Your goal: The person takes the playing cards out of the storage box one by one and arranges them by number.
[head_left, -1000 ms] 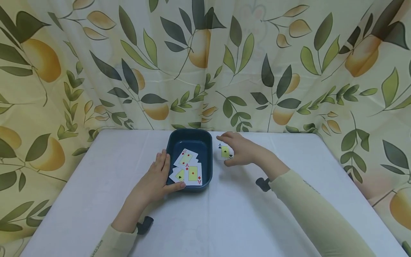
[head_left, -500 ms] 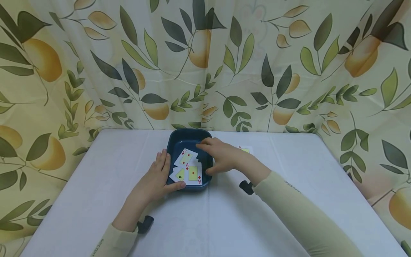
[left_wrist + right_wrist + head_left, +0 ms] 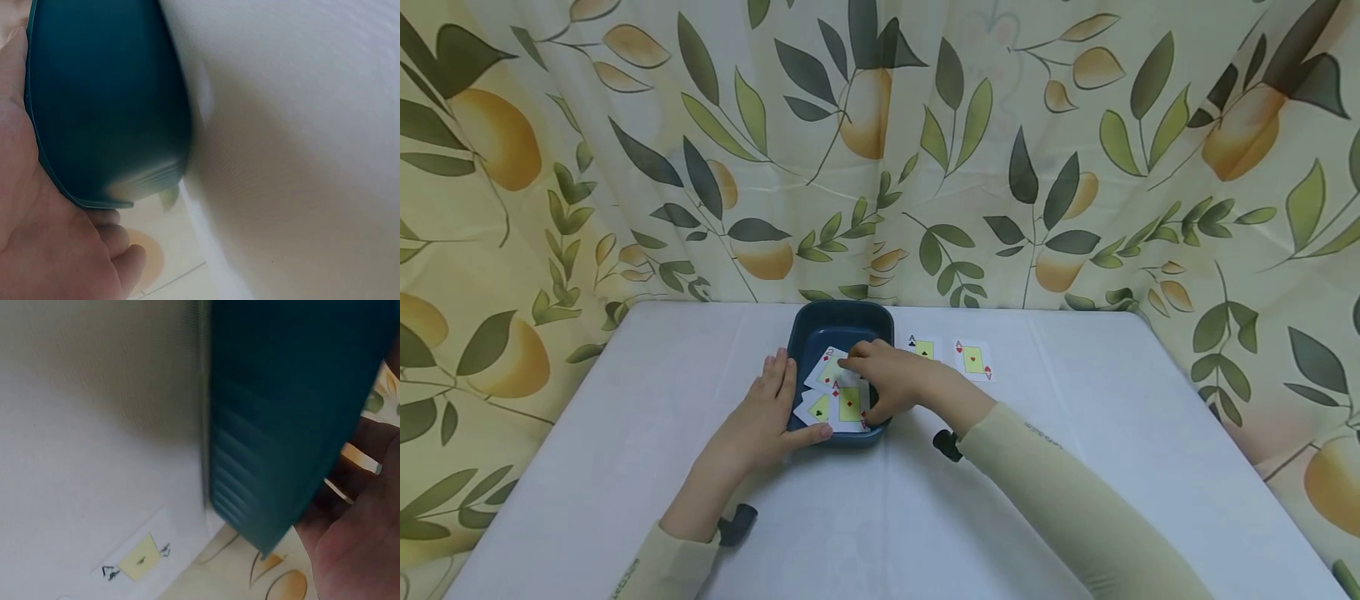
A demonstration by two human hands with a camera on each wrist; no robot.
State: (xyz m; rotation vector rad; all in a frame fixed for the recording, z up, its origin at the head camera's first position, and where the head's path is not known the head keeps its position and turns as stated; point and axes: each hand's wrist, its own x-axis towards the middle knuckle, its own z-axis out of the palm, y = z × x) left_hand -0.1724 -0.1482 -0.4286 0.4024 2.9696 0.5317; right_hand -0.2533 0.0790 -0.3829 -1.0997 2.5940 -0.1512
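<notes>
Right-hand grip (image 3: 891, 379), thumb and fingers apart, stands over white rectangular playing cards (image 3: 849, 406) inside the dark-blue rounded-rectangular tray (image 3: 842, 317), contact not determinable, while the left-hand grip (image 3: 765, 406), fingers straight, rests against the tray's left wall on the white-clothed bench (image 3: 865, 525).

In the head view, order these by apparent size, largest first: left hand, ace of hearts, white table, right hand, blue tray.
1. White table
2. Blue tray
3. Left hand and right hand: too alike to rank
4. Ace of hearts
</notes>
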